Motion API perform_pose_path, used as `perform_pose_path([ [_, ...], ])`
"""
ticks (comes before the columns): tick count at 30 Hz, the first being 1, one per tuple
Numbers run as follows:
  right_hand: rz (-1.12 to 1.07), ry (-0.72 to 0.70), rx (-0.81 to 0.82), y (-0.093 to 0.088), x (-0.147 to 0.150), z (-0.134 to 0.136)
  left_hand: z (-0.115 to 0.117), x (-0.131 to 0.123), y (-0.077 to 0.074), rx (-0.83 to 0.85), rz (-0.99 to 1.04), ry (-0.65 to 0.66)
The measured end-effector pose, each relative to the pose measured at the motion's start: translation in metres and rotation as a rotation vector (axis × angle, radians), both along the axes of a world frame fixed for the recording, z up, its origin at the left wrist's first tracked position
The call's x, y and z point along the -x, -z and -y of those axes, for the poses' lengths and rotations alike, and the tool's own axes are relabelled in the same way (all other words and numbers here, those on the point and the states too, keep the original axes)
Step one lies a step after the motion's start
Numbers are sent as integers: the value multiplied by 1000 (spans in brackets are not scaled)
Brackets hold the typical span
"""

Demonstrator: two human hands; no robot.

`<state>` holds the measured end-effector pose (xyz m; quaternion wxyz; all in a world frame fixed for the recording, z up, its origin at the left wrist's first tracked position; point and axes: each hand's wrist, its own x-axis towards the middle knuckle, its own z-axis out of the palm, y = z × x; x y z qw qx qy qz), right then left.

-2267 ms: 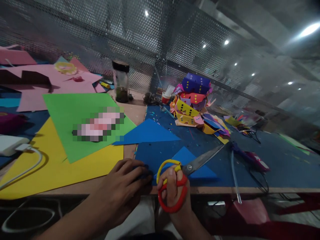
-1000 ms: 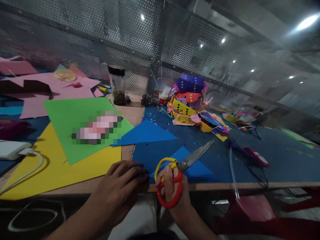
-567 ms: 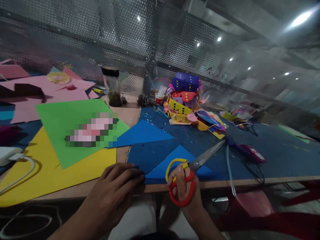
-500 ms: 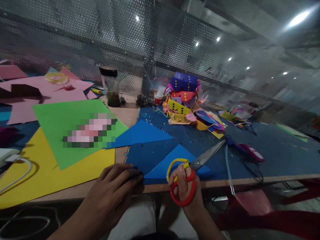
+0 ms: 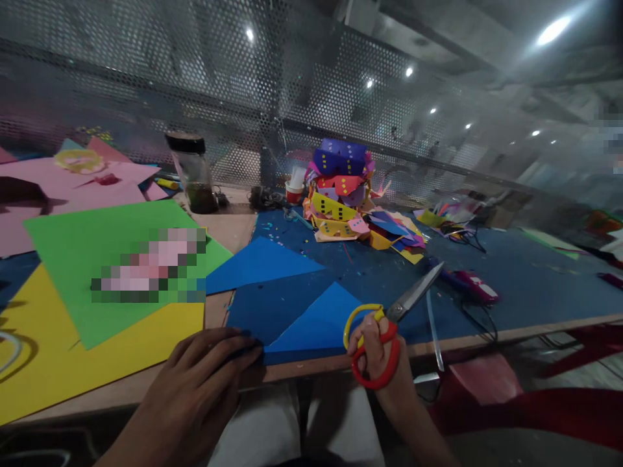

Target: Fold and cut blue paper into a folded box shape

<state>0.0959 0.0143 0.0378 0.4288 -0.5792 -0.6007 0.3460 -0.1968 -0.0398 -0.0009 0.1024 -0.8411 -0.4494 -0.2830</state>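
And the right hand [image 5: 377, 344] is closing snugly around the steel scissors with yellow and red loop handles [image 5: 400, 310], blades angling far right over the tabletop. The left hand [image 5: 204, 363] is hugging the tan wooden near edge [image 5: 311, 368], fingers loosely curling; whether it's holding anything, I can't tell. Between them, a bright-blue triangular paper sheet [image 5: 316, 324] is lying along that edge. The dark-blue tabletop [image 5: 516, 279] is stretching right, a grey perforated metal screen [image 5: 219, 65] standing beyond.

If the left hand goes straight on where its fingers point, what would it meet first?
Probably the near blue paper, its corner just beyond the left hand; touching or not is unclear.
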Motion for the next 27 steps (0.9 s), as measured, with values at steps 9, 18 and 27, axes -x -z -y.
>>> perform_pose_path([
  [9,423,167,-51,-16,-79,-9,-1,-3,7,6,63,-66],
  [18,993,42,61,-54,-120,-53,-17,-51,-6,-52,68,51],
  [27,1113,-193,-89,-48,-101,-129,-32,-65,19,23,50,43],
])
